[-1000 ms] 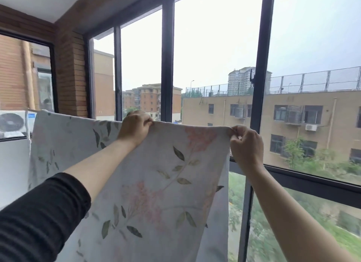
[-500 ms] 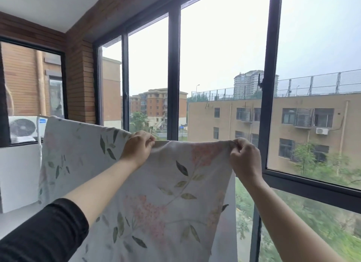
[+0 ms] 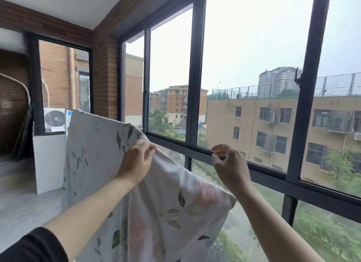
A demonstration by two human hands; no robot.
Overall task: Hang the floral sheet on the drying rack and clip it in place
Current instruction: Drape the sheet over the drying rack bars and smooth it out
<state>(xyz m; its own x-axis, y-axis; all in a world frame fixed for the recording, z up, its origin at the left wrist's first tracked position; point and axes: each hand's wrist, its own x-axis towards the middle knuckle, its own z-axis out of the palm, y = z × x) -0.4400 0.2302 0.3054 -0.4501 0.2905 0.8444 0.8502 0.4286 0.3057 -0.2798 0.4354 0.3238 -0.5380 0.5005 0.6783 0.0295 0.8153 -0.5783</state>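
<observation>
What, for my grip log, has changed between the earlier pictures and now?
The right hand let go of the floral sheet, and its freed corner sagged downward. The left hand still pinches the top edge, and the sheet's far end stays up.

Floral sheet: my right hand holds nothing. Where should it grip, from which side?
Probably the top hem of the white fabric sheet with leaf and flower print, near its drooping right corner, coming from above and the right. The left hand pinches the hem higher up, so the edge slopes down beneath the right hand, hanging free there.
</observation>
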